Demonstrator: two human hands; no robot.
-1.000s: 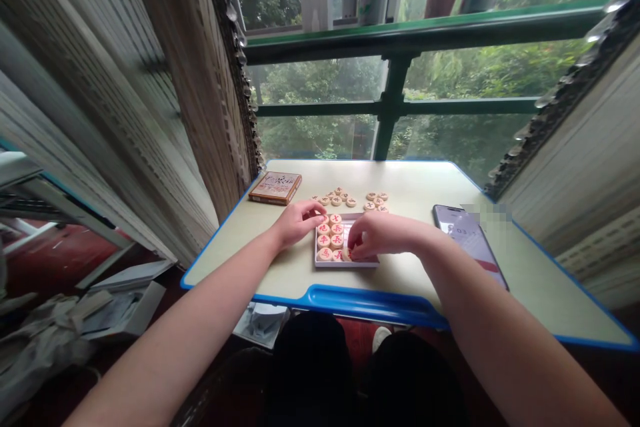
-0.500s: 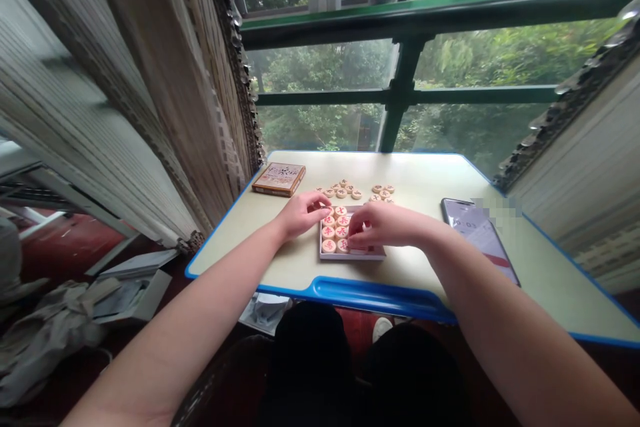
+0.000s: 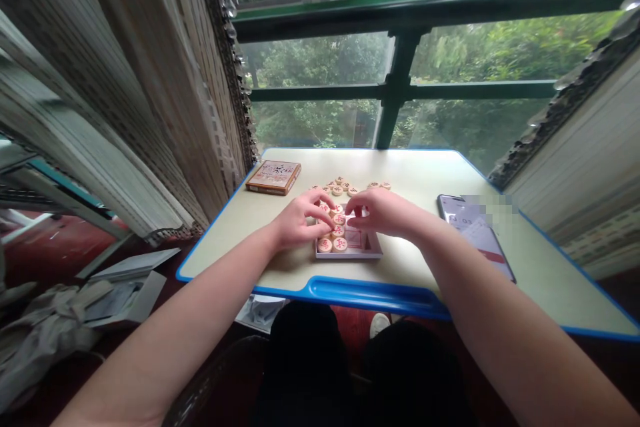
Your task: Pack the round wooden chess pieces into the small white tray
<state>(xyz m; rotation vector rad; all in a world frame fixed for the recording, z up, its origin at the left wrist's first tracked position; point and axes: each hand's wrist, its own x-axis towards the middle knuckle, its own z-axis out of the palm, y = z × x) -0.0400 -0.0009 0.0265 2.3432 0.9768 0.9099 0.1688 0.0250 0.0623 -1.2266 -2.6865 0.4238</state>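
Observation:
A shallow white box point(image 3: 349, 255) holds two columns of round xiangqi pieces with red characters. Along its left side, my left hand point(image 3: 301, 220) spreads its fingers over the left column, fingertips touching pieces and hiding some of them. My right hand point(image 3: 377, 211) hovers at the box's upper right, fingers bent and thumb apart, tips beside the right column. No piece shows between its fingers. One uncovered xiangqi piece point(image 3: 340, 244) lies at the front of the right column. The box's right part shows its printed bottom.
Loose xiangqi pieces point(image 3: 337, 191) lie behind the box, with another group partly behind my right hand. A flat brown printed box point(image 3: 273, 177) lies at the back left. A phone point(image 3: 477, 237) lies on the right of the blue-edged table point(image 3: 415, 170).
My left hand has moved over the left column of pieces. My right hand has shifted from the box's front toward its back, uncovering the front piece and the box bottom.

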